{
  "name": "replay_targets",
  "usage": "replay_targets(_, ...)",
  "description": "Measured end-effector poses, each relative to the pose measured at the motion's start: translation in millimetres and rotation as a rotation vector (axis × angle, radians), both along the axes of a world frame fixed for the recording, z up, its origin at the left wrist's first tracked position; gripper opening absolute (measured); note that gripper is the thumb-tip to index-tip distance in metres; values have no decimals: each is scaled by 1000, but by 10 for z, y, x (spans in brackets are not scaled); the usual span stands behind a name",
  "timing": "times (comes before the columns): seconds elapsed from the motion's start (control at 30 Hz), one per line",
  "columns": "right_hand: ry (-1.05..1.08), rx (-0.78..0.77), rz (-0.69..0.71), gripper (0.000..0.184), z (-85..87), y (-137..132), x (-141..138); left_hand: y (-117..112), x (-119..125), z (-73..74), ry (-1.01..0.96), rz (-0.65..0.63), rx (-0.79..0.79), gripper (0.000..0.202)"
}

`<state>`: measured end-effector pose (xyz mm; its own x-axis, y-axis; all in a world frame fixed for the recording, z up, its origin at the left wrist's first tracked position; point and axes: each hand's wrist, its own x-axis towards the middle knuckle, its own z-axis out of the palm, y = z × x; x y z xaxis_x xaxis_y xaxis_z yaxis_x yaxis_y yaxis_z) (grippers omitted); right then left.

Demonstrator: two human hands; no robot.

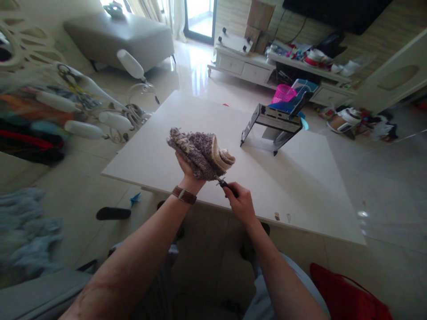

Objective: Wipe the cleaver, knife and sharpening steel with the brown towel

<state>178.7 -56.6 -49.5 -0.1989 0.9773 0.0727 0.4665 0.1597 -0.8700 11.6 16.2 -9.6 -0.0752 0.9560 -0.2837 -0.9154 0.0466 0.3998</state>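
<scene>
Head view: brown cloth bundle held over a white bench in a bright room

Pale, glossy floor tiles (396, 178) are stretching through the room, reflecting light from a glazed door (200, 20). The broad white bench (300, 178) is standing in front of the person, its smooth top catching a soft shadow. Beyond it, a grey padded ottoman (123, 38) is sitting at far left, and a low white cabinet (238, 66) is lining the back wall beneath a dark television (336, 13). A red bag (347, 293) is lying at lower right.

On the bench's right half, a black and silver frame (275, 116) is standing; just past the far edge, a pink basket (283, 93) is showing. Above the near part, the shaggy brown cloth (196, 153) is resting in the left grip (189, 171), which is cupping it from below, fingertips hidden. The right grip (240, 202) is wrapping tightly round a dark-handled tool (226, 184), whose metal end is meeting the cloth; whether it is entering the folds, I cannot tell. Two tiny scraps (276, 216) are lying by the near edge.
</scene>
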Motion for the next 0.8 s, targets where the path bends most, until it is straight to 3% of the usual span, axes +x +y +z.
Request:
replay_targets(0.13,29,4,-26,28,-32,25,-39,12,159,-136,-21,124,19,65)
replay_targets(0.23,25,-9,-4,28,-54,27,-5,2,183,-167,-41,135,-9,65)
replay_targets(0.53,-93,-55,105,34,-137,-21,178,-6,-137,37,-52,158,3,70)
replay_targets(0.67,-132,-49,94,35,-139,-25,218,-15,-265,70,-86,110,124,77)
replay_targets(0.8,-109,-24,40,33,-78,-32,185,-23,-225,117,-73,82,53,83)
